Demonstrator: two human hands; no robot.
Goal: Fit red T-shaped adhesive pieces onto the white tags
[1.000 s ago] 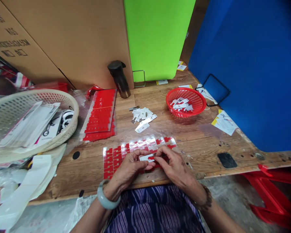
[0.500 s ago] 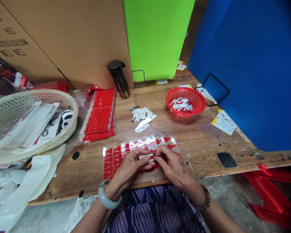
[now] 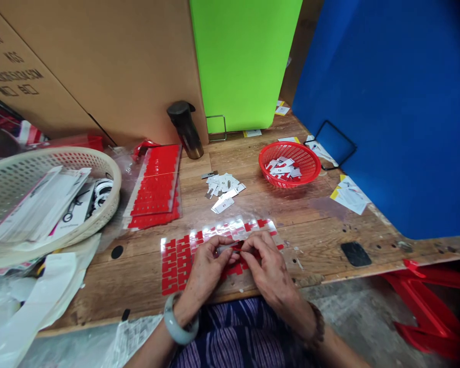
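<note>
"Left hand (image 3: 210,263) first: what is it doing?"

"Grasping. Its thumb and fingers close around a small flat piece (image 3: 227,248), which looks pale with red toward one end. We see it almost edge-on, so I can't make out its face."

"And the right hand (image 3: 266,260)?"

"Pinched, fingertips together at the right end of the piece, where the red shows. Whether they grip the piece itself or only the red on it, I can't tell; the fingers cover that spot."

"So which way does the piece lie?"

"Between the two hands, its long axis running crosswise from the left fingers to the right fingertips, roughly along the near edge of the tabletop (image 3: 322,235). Neither hand is nearer: both touch it, the left along its body, the right at its end."

"What is underneath?"

"A clear sheet of red stickers (image 3: 170,271), flat on the tabletop. Both hands are over its nearer side, and its red rows show out to the left."

"Anything beyond?"

"Almost straight ahead, a loose pile of plates (image 3: 224,186). Ahead on the right hand's side sits a red basket (image 3: 291,183) with pale pieces in it, some marked red. On the left hand's side lies a stack of red sheets (image 3: 157,179)."
</note>
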